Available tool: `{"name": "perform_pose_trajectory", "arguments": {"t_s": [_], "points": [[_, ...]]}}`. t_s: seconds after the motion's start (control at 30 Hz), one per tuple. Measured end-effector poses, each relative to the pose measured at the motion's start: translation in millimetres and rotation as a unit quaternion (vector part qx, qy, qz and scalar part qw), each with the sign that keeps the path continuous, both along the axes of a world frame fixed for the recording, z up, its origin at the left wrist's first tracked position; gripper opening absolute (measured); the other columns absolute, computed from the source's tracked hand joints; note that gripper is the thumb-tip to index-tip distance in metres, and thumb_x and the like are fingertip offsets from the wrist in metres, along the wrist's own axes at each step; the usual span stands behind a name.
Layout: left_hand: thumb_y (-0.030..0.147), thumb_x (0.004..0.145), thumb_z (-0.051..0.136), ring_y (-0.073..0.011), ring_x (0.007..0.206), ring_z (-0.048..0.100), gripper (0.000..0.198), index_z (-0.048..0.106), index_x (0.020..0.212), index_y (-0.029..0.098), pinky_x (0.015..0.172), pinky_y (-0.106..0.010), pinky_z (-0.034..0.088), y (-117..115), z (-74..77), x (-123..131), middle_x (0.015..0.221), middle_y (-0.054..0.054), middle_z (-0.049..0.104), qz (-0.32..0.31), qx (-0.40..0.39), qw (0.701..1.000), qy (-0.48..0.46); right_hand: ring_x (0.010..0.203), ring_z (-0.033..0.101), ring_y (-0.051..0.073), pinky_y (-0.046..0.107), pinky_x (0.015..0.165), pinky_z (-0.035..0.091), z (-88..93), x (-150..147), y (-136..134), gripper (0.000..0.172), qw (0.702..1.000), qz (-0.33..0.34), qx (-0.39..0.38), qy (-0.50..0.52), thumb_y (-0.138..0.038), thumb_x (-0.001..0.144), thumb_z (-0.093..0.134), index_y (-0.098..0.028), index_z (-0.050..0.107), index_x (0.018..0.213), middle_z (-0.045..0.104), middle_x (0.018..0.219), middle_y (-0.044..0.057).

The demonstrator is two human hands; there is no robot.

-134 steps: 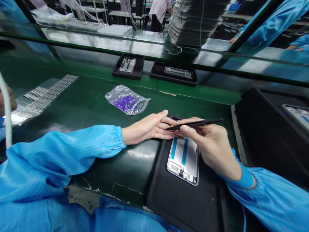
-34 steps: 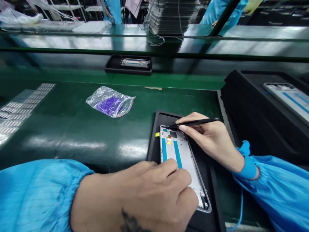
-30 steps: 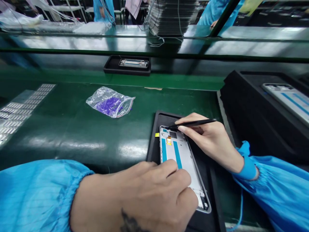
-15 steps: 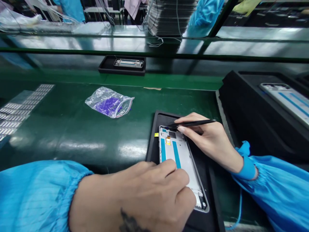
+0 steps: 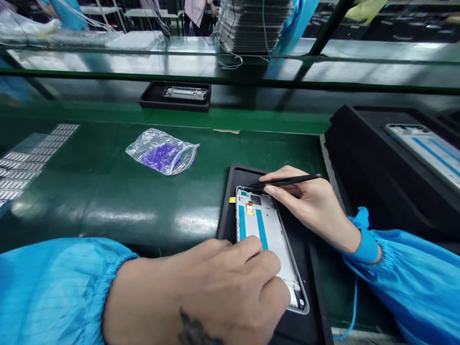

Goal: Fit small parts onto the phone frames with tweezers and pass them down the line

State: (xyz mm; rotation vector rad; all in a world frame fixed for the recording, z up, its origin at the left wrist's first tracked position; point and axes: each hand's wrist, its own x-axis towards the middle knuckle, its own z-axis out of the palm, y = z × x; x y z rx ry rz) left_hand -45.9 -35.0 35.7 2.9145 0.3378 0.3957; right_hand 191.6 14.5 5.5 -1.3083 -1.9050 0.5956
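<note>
The right hand [image 5: 305,206] pinches black tweezers [image 5: 298,179] at the far end of the phone frame [image 5: 276,235] in its tray [image 5: 246,176], the left hand [image 5: 215,287] curled over it, seemingly for steadiness, its fingers' grip hidden from me

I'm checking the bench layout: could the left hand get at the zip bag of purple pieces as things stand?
Probably yes: nothing visible stands between the left hand and the zip bag of purple pieces on the green bench, though that hand is at the phone frame.
</note>
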Motion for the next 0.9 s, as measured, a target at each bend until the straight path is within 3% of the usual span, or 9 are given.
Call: {"name": "perform_pose_trajectory", "arguments": {"t_s": [0.63,0.9], "points": [[0.009,0.095,0.038,-0.0192,0.070,0.044,0.019,0.047,0.082,0.020,0.046,-0.030,0.034,-1.4,-1.1,-0.5,0.081,-0.005,0.049,-0.004,0.008,1.000,0.010,0.077,0.070,0.016,0.027,0.063,0.057,-1.3,3.1,2.4,0.014,1.000,0.008,0.007,-0.019,-0.029,0.090,0.067,-0.021,0.075,0.098,0.073,0.098,0.004],[0.006,0.093,0.037,-0.0189,0.070,0.044,0.020,0.047,0.083,0.019,0.047,-0.030,0.034,-0.1,1.2,-1.4,0.081,-0.005,0.050,-0.004,0.003,1.000,0.005,0.084,0.071,0.017,0.026,0.070,0.059,-0.2,1.6,2.9,0.012,1.000,-0.013,-0.025,0.013,-0.031,0.089,0.069,-0.022,0.076,0.092,0.075,0.098,0.002]]}}
